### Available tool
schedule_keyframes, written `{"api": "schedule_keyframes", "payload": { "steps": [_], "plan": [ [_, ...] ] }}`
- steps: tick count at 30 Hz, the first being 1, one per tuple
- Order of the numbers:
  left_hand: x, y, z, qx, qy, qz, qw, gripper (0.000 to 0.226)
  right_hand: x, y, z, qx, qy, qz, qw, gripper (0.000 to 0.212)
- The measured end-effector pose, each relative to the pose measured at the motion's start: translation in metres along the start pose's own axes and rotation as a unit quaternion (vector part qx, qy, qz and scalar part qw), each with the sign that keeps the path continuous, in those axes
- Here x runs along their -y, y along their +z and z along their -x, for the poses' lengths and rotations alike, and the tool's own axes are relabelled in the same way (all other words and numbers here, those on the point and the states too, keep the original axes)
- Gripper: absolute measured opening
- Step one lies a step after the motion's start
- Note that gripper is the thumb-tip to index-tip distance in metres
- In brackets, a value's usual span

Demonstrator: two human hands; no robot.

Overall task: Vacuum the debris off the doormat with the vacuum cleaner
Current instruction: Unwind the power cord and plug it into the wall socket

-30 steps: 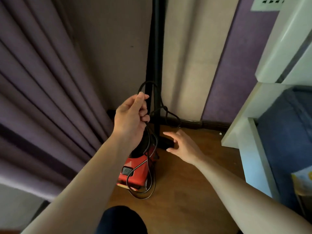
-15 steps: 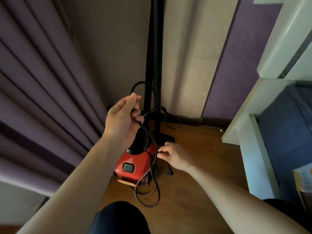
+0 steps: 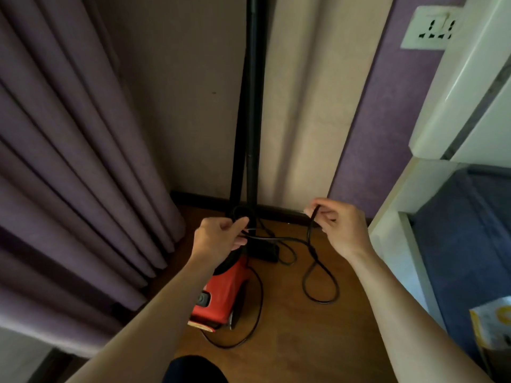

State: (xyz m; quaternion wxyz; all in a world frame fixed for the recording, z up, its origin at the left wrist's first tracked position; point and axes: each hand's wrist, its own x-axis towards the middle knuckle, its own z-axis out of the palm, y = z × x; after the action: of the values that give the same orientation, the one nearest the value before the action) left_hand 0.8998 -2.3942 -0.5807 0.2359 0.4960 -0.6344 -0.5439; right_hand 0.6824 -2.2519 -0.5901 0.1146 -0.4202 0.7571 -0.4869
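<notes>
A red vacuum cleaner [image 3: 224, 294] stands on the wooden floor in the corner, its black tube [image 3: 253, 106] rising up along the wall. Its black power cord [image 3: 318, 275] lies in loose loops on the floor. My left hand [image 3: 218, 240] grips a coil of the cord just above the red body. My right hand [image 3: 341, 226] pinches another stretch of the cord, lifted to the right, with a strand running between both hands. No doormat is in view.
Purple curtains [image 3: 77, 175] hang at the left. A wall socket [image 3: 427, 29] sits high on the purple wall at the upper right. White furniture [image 3: 392, 244] with a blue cushion [image 3: 470, 244] stands at the right. My dark knee [image 3: 193, 369] shows at the bottom.
My right hand rose from the vacuum's base and pulled a length of cord out to the right. My left hand sank lower, still holding the coil. More cord now lies spread on the floor.
</notes>
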Motion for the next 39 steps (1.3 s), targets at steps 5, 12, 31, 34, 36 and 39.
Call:
{"api": "schedule_keyframes", "payload": {
  "steps": [5, 12, 31, 34, 36, 39],
  "plan": [
    [-0.005, 0.027, 0.001, -0.053, 0.199, -0.317, 0.926, 0.040, 0.019, -0.022, -0.006, -0.004, 0.014, -0.141, 0.990, 0.047],
    [-0.088, 0.106, -0.011, 0.165, 0.128, 0.068, 0.975, 0.032, 0.022, -0.030, -0.020, 0.016, -0.060, -0.136, 0.989, 0.010],
    [-0.191, 0.211, -0.085, 0.219, 0.245, 0.102, 0.939, 0.019, 0.042, -0.093, -0.137, -0.241, 0.069, -0.303, 0.919, 0.010],
    [-0.189, 0.218, -0.102, 0.240, 0.296, 0.077, 0.921, 0.021, 0.040, -0.090, -0.152, -0.252, 0.025, -0.262, 0.931, 0.013],
    [-0.200, 0.216, -0.110, 0.284, 0.317, 0.072, 0.902, 0.021, 0.042, -0.095, -0.160, -0.266, -0.006, -0.219, 0.939, 0.011],
    [-0.230, 0.206, -0.128, 0.306, 0.373, -0.004, 0.876, 0.019, 0.051, -0.116, -0.173, -0.288, -0.019, -0.163, 0.943, 0.015]
  ]
}}
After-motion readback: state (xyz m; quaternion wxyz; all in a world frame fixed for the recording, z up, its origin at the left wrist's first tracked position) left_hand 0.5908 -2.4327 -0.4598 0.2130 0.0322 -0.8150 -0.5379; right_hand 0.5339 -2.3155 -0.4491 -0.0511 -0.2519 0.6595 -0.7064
